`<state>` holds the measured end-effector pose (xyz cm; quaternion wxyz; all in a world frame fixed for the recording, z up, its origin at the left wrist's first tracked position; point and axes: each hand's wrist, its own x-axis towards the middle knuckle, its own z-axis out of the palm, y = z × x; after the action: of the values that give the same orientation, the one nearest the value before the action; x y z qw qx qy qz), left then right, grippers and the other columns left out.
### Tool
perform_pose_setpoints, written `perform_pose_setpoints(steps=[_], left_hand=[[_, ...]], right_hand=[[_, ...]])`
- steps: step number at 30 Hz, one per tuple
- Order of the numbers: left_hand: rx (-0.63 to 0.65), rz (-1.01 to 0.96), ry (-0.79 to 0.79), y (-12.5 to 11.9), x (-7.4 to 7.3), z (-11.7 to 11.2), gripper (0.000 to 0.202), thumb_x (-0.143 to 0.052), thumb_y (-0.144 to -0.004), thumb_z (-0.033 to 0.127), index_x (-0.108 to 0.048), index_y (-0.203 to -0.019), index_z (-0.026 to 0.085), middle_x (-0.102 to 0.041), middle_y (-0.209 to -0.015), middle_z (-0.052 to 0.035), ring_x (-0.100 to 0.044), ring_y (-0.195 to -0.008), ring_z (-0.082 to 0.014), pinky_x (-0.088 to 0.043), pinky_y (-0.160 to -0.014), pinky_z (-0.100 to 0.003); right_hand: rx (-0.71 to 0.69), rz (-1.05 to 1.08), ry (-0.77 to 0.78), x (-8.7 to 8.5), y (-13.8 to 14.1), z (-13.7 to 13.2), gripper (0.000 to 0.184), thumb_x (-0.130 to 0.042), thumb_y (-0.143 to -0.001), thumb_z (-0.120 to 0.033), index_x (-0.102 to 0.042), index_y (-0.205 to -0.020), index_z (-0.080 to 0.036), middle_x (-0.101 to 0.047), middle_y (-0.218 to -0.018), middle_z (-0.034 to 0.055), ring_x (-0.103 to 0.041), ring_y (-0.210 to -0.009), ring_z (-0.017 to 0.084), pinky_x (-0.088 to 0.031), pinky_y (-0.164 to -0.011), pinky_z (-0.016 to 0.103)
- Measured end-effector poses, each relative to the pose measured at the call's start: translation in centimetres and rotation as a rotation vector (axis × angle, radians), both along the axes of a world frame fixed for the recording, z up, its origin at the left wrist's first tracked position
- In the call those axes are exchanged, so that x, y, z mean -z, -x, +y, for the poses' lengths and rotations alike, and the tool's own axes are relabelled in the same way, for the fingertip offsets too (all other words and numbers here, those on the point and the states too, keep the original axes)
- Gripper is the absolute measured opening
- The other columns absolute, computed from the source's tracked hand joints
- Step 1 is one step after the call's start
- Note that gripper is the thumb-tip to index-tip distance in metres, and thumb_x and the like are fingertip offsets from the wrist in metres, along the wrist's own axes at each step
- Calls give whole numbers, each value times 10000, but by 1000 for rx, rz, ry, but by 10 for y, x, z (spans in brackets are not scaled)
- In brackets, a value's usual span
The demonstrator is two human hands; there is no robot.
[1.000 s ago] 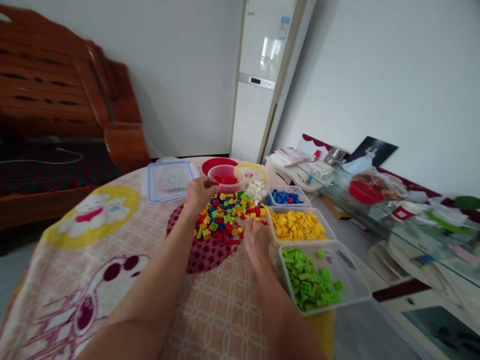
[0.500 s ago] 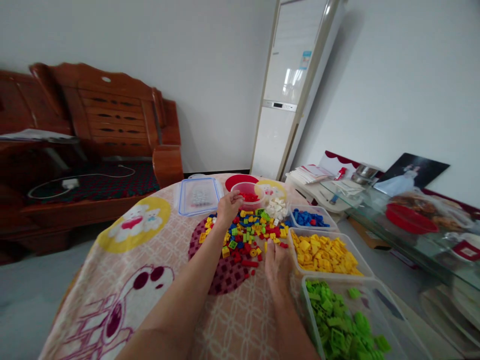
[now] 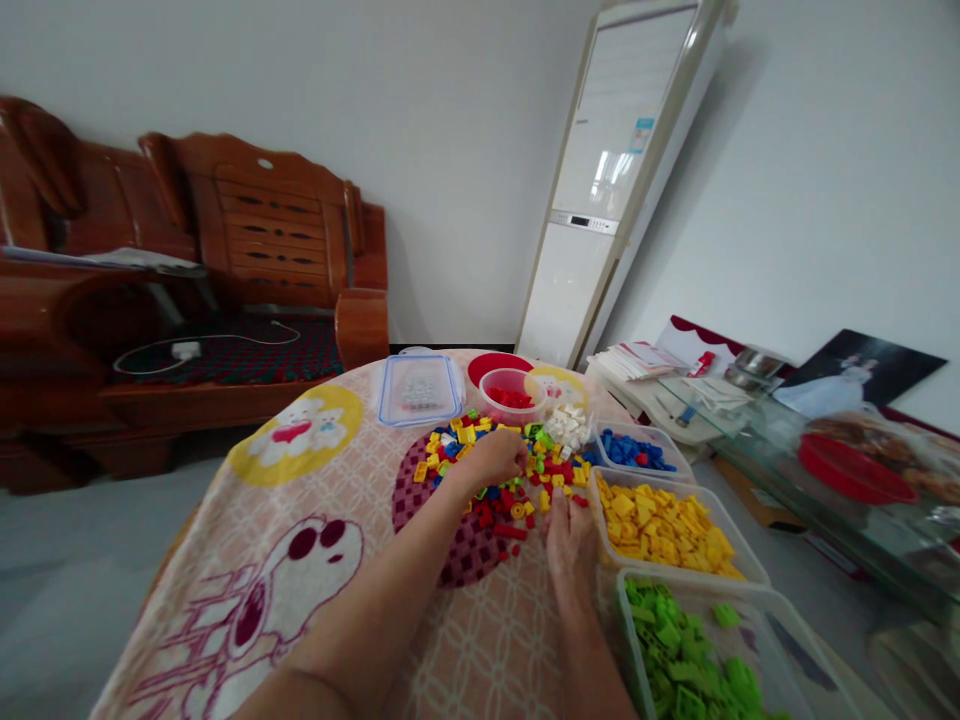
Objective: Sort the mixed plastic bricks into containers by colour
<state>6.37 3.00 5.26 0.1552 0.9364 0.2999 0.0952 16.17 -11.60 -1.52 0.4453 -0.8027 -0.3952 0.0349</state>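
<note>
Over the mixed pile of toy building bricks (image 3: 480, 432), my left hand (image 3: 496, 458) bends down with curled fingers; its fingertips are mostly hidden, and whatever they pinch cannot be made out. At the pile's near right edge my right hand (image 3: 571, 530) rests low, fingers drawn together, beside a small yellow brick (image 3: 545, 501). What lies within its fingers is hidden. Beyond the pile stands a round clear bowl (image 3: 514, 410) holding red bricks (image 3: 510, 398). White bricks (image 3: 568, 426) lie heaped to the bowl's right.
Along the right are clear tubs with blue bricks (image 3: 634, 452), yellow bricks (image 3: 664, 525) and green bricks (image 3: 686, 650). A blue-rimmed lid (image 3: 421, 390) lies at the back left, near a red round lid or plate (image 3: 480, 366). A glass table (image 3: 757, 440) stands farther right.
My left hand has come back from the clear bowl's edge to the brick pile, nearer my right hand. My right hand stays at the pile's edge. The view has shifted slightly left.
</note>
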Motion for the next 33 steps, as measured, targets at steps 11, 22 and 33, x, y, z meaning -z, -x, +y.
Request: perform_pose_setpoints(steps=[11,22,33], left_hand=[[74,75,16,-11,19,-9,206,-680,-621,126,-777,-788,198,-740,-783,-58,-658,-750,-194,-480,-663,-239],[38,-210,200,-9,25,3,121,-629,-658,113,-736,-693,157,-691,-639,-21,-615,-617,-135,-446,-599,-213],[-340,-1373,851,0,32,36,190,-738,-624,272,-650,-710,128,-663,-651,9,-619,-624,-96,-538,-713,-251]], right_hand=[[-9,-23,15,3,-2,0,590,-249,-932,-557,-570,-573,-217,-635,-584,75,-541,-556,200,-322,-569,317],[-39,17,16,4,-3,1,632,-233,-919,-589,-640,-629,-203,-650,-602,91,-562,-571,206,-347,-581,315],[-33,15,22,1,1,0,640,-227,-924,-587,-635,-618,-202,-636,-577,77,-553,-551,199,-355,-580,312]])
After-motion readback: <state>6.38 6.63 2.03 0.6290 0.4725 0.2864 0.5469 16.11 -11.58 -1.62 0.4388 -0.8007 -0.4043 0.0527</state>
